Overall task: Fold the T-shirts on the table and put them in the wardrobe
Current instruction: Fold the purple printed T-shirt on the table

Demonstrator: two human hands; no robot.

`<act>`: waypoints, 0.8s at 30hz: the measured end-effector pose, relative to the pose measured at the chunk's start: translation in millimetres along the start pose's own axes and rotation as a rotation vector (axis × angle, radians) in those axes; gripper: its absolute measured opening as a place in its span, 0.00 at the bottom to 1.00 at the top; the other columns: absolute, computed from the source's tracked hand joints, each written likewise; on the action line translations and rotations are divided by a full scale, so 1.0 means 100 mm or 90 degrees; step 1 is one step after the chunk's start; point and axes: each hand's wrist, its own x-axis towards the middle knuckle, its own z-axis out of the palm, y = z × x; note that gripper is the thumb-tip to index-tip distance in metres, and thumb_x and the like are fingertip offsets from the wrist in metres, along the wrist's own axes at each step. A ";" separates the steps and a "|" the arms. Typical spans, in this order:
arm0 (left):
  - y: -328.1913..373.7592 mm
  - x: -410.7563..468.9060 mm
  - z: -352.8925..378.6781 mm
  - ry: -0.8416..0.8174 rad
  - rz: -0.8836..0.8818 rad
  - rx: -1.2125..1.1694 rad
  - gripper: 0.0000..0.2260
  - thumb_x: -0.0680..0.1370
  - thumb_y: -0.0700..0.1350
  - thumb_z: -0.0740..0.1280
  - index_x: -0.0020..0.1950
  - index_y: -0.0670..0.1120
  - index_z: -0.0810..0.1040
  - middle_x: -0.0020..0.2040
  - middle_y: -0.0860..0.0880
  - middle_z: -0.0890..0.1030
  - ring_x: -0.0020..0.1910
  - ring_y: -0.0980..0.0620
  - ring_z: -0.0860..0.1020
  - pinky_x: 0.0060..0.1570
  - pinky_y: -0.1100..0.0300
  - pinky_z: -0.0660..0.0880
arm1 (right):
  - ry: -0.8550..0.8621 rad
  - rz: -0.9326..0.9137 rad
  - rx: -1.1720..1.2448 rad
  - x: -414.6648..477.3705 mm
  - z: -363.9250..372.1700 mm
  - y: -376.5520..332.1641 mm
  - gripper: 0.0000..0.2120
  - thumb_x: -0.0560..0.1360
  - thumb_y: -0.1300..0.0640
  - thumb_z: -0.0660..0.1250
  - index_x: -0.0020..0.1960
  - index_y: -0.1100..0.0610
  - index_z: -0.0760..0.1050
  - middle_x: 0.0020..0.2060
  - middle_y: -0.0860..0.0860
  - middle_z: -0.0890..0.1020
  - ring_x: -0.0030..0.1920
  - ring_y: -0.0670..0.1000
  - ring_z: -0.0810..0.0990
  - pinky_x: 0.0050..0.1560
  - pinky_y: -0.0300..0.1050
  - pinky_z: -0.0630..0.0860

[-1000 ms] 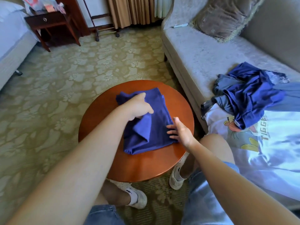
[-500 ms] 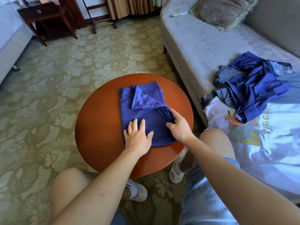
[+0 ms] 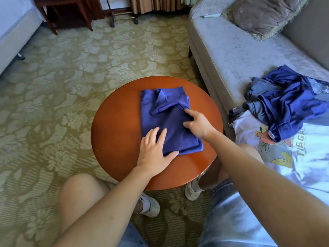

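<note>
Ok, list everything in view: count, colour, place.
folded T-shirt: one, blue, on table
table: one, reddish-brown, centre
sofa: one, grey, right
cushion: one, brown, on sofa
crumpled clothes: one heap, blue and grey, on sofa
printed T-shirt: one, white, partly under that heap
carpet: one, green floral, floor
shoes: two, white, beside table's near edge
left hand: flat on shirt's near-left corner
right hand: touching shirt's right side
</note>
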 end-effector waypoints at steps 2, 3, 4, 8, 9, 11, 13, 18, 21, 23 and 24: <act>-0.06 -0.03 0.01 0.012 0.001 -0.011 0.35 0.76 0.63 0.62 0.78 0.48 0.60 0.76 0.43 0.61 0.75 0.43 0.59 0.73 0.48 0.59 | -0.014 0.049 -0.002 -0.09 0.02 0.18 0.31 0.74 0.65 0.69 0.74 0.63 0.64 0.69 0.59 0.72 0.69 0.57 0.70 0.66 0.44 0.66; -0.09 -0.04 0.01 0.008 0.001 -0.012 0.33 0.77 0.61 0.64 0.78 0.49 0.61 0.76 0.43 0.61 0.75 0.43 0.59 0.73 0.50 0.57 | -0.013 0.060 0.007 -0.13 0.02 0.25 0.33 0.73 0.64 0.70 0.75 0.60 0.63 0.70 0.57 0.72 0.69 0.57 0.71 0.67 0.46 0.68; -0.10 -0.04 0.02 -0.002 0.005 -0.010 0.32 0.78 0.60 0.64 0.78 0.50 0.61 0.76 0.44 0.61 0.75 0.43 0.58 0.73 0.51 0.56 | -0.016 0.064 0.015 -0.16 0.03 0.31 0.36 0.72 0.63 0.71 0.77 0.58 0.61 0.71 0.56 0.70 0.70 0.56 0.70 0.66 0.45 0.68; -0.11 -0.03 -0.02 -0.033 0.014 0.014 0.28 0.80 0.60 0.61 0.77 0.51 0.63 0.75 0.45 0.60 0.74 0.44 0.58 0.73 0.51 0.57 | -0.028 0.049 -0.097 -0.23 0.08 0.35 0.38 0.73 0.65 0.69 0.78 0.54 0.57 0.72 0.57 0.64 0.70 0.57 0.68 0.63 0.40 0.64; -0.11 -0.04 -0.03 -0.028 0.022 0.024 0.26 0.79 0.59 0.62 0.75 0.51 0.66 0.73 0.45 0.63 0.72 0.43 0.61 0.70 0.50 0.61 | -0.016 0.041 -0.118 -0.24 0.10 0.35 0.37 0.73 0.66 0.67 0.78 0.54 0.58 0.72 0.57 0.64 0.70 0.57 0.67 0.63 0.38 0.63; -0.12 -0.09 -0.05 0.020 0.046 0.040 0.23 0.76 0.57 0.68 0.69 0.49 0.74 0.62 0.45 0.72 0.61 0.42 0.71 0.60 0.47 0.70 | 0.016 0.029 -0.108 -0.26 0.10 0.30 0.33 0.73 0.69 0.62 0.77 0.55 0.62 0.72 0.57 0.67 0.70 0.57 0.68 0.62 0.37 0.64; -0.15 -0.13 -0.04 0.051 0.066 0.056 0.19 0.74 0.53 0.72 0.63 0.48 0.80 0.50 0.46 0.75 0.49 0.43 0.76 0.48 0.49 0.74 | 0.029 0.030 -0.089 -0.25 0.08 0.27 0.30 0.73 0.70 0.60 0.74 0.56 0.67 0.70 0.57 0.71 0.68 0.57 0.70 0.60 0.38 0.66; -0.26 -0.18 -0.12 0.049 0.085 0.077 0.20 0.75 0.60 0.62 0.51 0.47 0.85 0.40 0.51 0.79 0.41 0.45 0.78 0.42 0.51 0.74 | 0.051 0.024 -0.323 -0.33 0.02 0.32 0.19 0.76 0.61 0.60 0.66 0.55 0.75 0.63 0.56 0.71 0.59 0.62 0.76 0.57 0.48 0.72; -0.10 -0.14 -0.19 0.119 0.045 0.038 0.21 0.77 0.60 0.58 0.47 0.48 0.85 0.41 0.51 0.81 0.42 0.45 0.78 0.44 0.51 0.73 | 0.165 -0.106 -0.353 -0.29 0.04 0.20 0.12 0.78 0.59 0.60 0.54 0.59 0.80 0.54 0.56 0.76 0.49 0.62 0.78 0.47 0.51 0.75; 0.12 -0.07 -0.18 0.070 0.024 0.011 0.17 0.80 0.53 0.58 0.59 0.46 0.81 0.53 0.48 0.79 0.53 0.43 0.76 0.50 0.50 0.73 | 0.069 -0.203 -0.387 -0.20 0.11 0.11 0.11 0.78 0.61 0.59 0.51 0.62 0.79 0.50 0.57 0.80 0.51 0.62 0.78 0.48 0.53 0.75; 0.21 -0.04 -0.15 0.022 -0.012 -0.001 0.17 0.81 0.50 0.58 0.67 0.46 0.75 0.62 0.48 0.75 0.61 0.43 0.73 0.57 0.49 0.71 | -0.013 -0.231 -0.403 -0.16 0.18 0.06 0.12 0.78 0.62 0.58 0.53 0.63 0.79 0.52 0.58 0.81 0.54 0.61 0.78 0.51 0.54 0.74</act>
